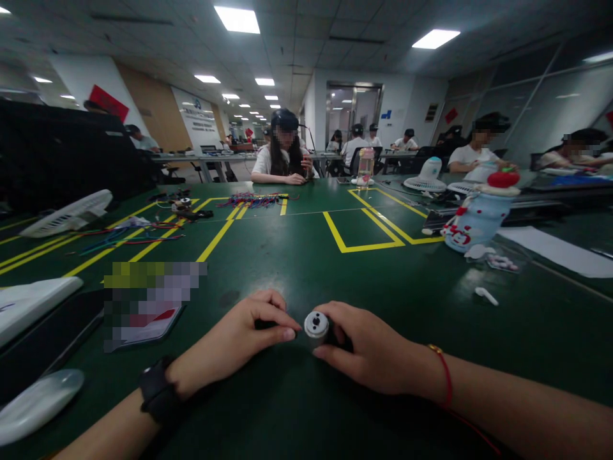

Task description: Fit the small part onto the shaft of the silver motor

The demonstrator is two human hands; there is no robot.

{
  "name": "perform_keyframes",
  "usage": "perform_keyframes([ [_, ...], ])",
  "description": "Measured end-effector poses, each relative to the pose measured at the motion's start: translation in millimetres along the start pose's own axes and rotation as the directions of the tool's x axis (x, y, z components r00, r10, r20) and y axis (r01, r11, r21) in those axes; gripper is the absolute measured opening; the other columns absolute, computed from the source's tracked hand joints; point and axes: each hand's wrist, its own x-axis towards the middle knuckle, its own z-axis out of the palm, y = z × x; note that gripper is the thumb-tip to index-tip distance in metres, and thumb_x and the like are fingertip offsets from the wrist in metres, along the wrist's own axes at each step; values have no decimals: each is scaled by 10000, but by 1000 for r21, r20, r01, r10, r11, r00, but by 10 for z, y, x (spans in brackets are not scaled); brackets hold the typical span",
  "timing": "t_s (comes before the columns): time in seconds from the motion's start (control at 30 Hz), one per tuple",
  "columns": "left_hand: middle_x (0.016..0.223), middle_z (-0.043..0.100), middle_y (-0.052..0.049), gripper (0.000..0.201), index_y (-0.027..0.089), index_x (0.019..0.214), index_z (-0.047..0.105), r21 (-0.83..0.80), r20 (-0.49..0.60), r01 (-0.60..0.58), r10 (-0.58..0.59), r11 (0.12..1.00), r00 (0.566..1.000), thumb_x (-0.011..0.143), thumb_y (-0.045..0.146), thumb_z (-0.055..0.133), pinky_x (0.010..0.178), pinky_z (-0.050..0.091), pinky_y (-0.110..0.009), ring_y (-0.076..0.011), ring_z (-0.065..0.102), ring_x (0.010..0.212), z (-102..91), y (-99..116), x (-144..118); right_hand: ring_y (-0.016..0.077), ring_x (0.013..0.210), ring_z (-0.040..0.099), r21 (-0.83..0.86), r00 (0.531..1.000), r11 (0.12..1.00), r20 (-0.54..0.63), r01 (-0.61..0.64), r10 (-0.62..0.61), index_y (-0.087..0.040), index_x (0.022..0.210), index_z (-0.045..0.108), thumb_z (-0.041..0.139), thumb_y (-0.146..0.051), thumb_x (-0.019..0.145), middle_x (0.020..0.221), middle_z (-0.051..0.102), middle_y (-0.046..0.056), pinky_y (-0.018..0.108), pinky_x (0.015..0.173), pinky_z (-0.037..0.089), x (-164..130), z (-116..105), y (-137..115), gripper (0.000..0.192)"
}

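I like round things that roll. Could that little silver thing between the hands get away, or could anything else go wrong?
It might. The small silver cylinder is pinched only at its sides by the right hand, with the left hand beside it, so it could slip and roll across the smooth green table. The white earbud lying loose near the right arm could probably get knocked away too.

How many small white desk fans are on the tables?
3: one fan lying at far left, one upright fan beyond the yellow markings, another just right of it, partly hidden.
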Motion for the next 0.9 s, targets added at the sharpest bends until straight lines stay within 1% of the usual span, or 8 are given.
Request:
perform_keyframes([
  [0.07, 961, 588, -2, 119, 316, 890, 768, 46, 53, -24, 21, 999, 998, 852, 327, 656, 867, 406, -335, -197, 546, 942, 18, -28, 3, 141, 726, 495, 3, 1000, 1000, 0, -5, 5, -170, 1093, 547, 636, -247, 837, 964, 596, 41, 269, 646, 388, -2, -3, -2, 282],
  [0.17, 976, 594, -2, 118, 320, 881, 766, 102, 79, -41, 33, 994, 996, 857, 329, 650, 883, 401, -341, -202, 540, 968, 43, -36, 5, 141, 719, 491, -3, 1000, 1000, 2, -11, 11, -169, 1091, 551, 631, -245, 839, 937, 591, 38, 271, 641, 383, -7, -5, -6, 275],
  [0.3, 988, 598, -2, 144, 320, 959, 747, 68, 82, -30, 25, 997, 996, 866, 333, 638, 885, 421, -345, -199, 558, 966, 16, -42, 14, 142, 720, 489, -10, 1000, 1000, 7, -23, 23, -175, 1090, 554, 627, -251, 842, 924, 586, 31, 269, 632, 382, -11, -1, -3, 269],
  [0.4, 995, 612, -5, 198, 298, 1039, 713, 61, 31, 13, -14, 998, 999, 908, 329, 568, 860, 448, -337, -191, 579, 940, -47, -92, 33, 143, 724, 492, -8, 999, 1000, 14, -29, 29, -181, 1101, 548, 627, -272, 846, 940, 589, 31, 269, 632, 389, -12, 3, 13, 282],
  [0.57, 1020, 632, -19, 211, 258, 990, 707, 142, -80, 63, -52, 988, 995, 927, 335, 521, 900, 447, -356, -206, 586, 974, -152, -220, 52, 147, 732, 499, -9, 999, 999, 8, -35, 35, -185, 1142, 531, 623, -302, 852, 971, 591, 40, 275, 642, 403, -14, 6, 36, 326],
  [0.67, 1040, 625, -23, 219, 255, 983, 700, 158, -104, 81, -65, 984, 992, 930, 354, 512, 912, 447, -359, -210, 584, 990, -169, -245, 46, 146, 728, 499, -10, 999, 999, 14, -34, 35, -191, 1144, 533, 623, -298, 851, 966, 591, 35, 278, 644, 405, -13, -1, 33, 325],
  [0.8, 1073, 596, -22, 214, 279, 1052, 678, 214, -77, 59, -44, 975, 996, 912, 370, 544, 906, 448, -362, -211, 571, 999, -165, -216, 30, 144, 735, 502, -5, 999, 1000, 15, -29, 29, -186, 1130, 535, 623, -284, 850, 973, 592, 34, 275, 650, 407, -14, -11, 21, 309],
  [0.9, 1106, 573, -15, 261, 306, 1095, 656, 260, 10, -2, 0, 966, 1000, 845, 382, 644, 923, 430, -386, -226, 550, 1034, -162, -162, 3, 141, 725, 496, 1, 999, 1000, 17, -30, 30, -184, 1115, 534, 624, -286, 848, 970, 591, 33, 272, 639, 404, -15, -11, 19, 299],
])
